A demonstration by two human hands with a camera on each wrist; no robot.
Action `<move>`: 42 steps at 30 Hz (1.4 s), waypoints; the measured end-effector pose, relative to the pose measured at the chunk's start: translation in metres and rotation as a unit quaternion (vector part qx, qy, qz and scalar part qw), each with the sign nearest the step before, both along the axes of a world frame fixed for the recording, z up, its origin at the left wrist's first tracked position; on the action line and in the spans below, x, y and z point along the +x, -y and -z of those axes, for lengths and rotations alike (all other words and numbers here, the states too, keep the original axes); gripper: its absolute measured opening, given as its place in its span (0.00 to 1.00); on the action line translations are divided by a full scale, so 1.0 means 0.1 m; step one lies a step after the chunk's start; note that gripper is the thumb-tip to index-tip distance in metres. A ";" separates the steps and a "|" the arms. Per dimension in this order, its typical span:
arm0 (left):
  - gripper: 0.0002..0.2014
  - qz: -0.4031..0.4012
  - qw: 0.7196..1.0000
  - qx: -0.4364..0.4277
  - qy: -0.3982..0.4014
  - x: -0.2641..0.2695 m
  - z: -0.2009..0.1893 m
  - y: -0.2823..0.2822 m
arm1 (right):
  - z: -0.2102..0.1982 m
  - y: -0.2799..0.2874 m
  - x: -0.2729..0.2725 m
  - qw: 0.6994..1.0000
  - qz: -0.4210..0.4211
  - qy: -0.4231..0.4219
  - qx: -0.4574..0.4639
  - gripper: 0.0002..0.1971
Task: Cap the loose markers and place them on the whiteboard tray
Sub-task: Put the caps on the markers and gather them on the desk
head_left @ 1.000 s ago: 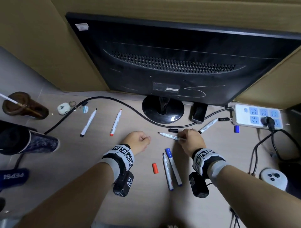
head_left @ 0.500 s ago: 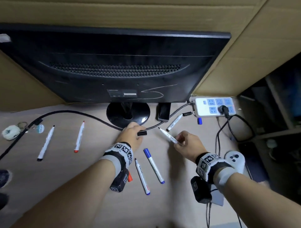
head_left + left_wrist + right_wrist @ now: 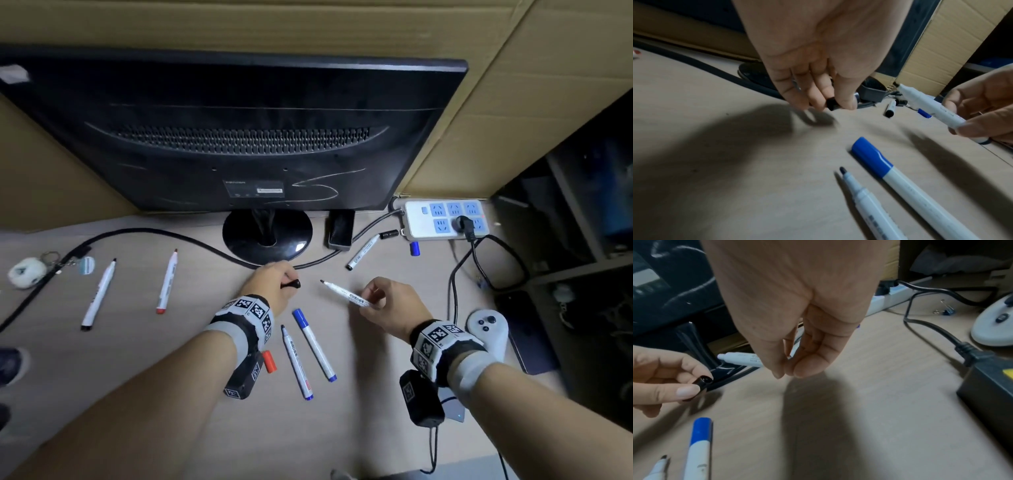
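My left hand (image 3: pixel 286 283) pinches a small black cap (image 3: pixel 293 284) between thumb and fingers, just above the desk in front of the monitor stand. The cap's open end (image 3: pixel 701 384) faces right. My right hand (image 3: pixel 368 300) grips an uncapped white marker (image 3: pixel 346 294) by its rear half, with the black tip pointing left at the cap, a short gap away. A blue-capped marker (image 3: pixel 313 344) and an uncapped blue marker (image 3: pixel 296 361) lie between my wrists, with a red cap (image 3: pixel 269 361) beside them. On the left lie an uncapped black marker (image 3: pixel 99 294) and a red marker (image 3: pixel 167 281).
Another marker (image 3: pixel 363 251), a black cap (image 3: pixel 389 234) and a blue cap (image 3: pixel 414 248) lie near the power strip (image 3: pixel 445 219). A monitor (image 3: pixel 239 137) on its round stand (image 3: pixel 267 236) fills the back. A black cable (image 3: pixel 137 233) crosses the desk. A white controller (image 3: pixel 486 329) sits at right.
My left hand reached forward to the black cap lying by the cable and now holds it off the desk. My right hand lifted the marker and drew it to the right.
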State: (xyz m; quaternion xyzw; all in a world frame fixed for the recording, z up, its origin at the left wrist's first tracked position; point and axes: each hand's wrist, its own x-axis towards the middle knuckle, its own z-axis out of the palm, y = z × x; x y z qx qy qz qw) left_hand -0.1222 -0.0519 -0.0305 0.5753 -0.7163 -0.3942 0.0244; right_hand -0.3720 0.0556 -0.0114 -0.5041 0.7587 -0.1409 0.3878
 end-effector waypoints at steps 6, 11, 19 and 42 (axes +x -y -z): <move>0.13 -0.047 0.999 -0.010 -0.023 0.29 -0.38 -0.09 | -0.20 0.15 0.17 0.999 -0.024 0.015 -0.035 0.04; 0.10 -0.185 0.974 0.039 -0.121 0.62 -0.57 -0.18 | -0.41 0.23 0.40 0.993 -0.097 0.044 -0.057 0.04; 0.09 -0.301 0.919 0.122 -0.223 0.93 -0.87 -0.33 | -0.63 0.21 0.73 0.981 -0.179 0.047 -0.062 0.05; 0.07 -0.198 0.927 0.129 -0.291 0.93 -1.02 -0.65 | -0.77 0.11 0.82 0.975 -0.206 0.015 -0.081 0.06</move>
